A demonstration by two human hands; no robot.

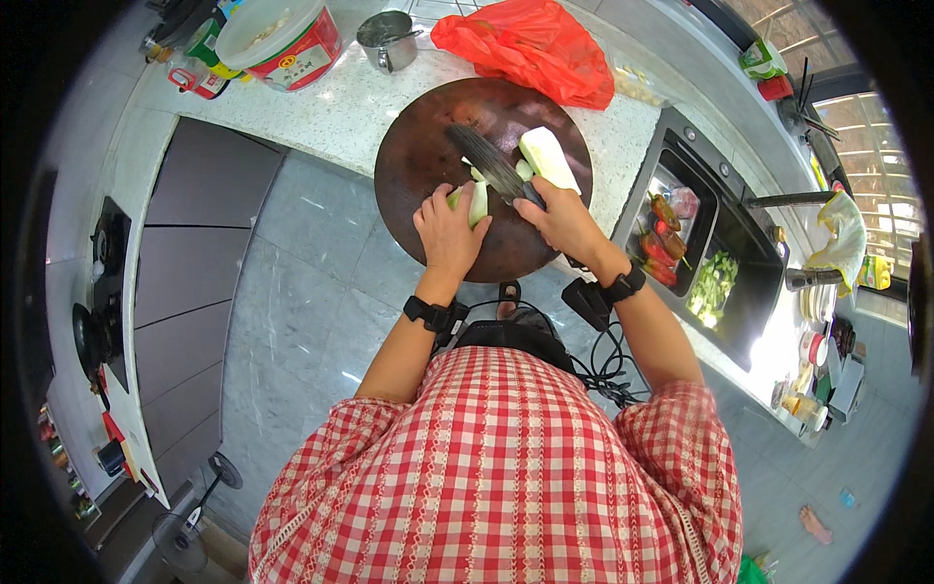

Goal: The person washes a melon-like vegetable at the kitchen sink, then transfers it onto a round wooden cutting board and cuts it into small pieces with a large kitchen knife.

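Observation:
A round dark wooden chopping board lies on the counter in front of me. My left hand presses a pale green piece of peeled vegetable, perhaps gourd, against the board. In my right hand is the handle of a kitchen knife, its broad blade pointing up and left across the board. Small cut slices lie around the blade, partly hidden by it. A larger peeled vegetable chunk rests to the right of the knife, just beyond my right hand.
Behind the board are a red plastic bag, a metal cup and a white tub. At right, a dark double sink holds peppers and chopped greens. Black cables hang near my waist. A bare foot shows at lower right.

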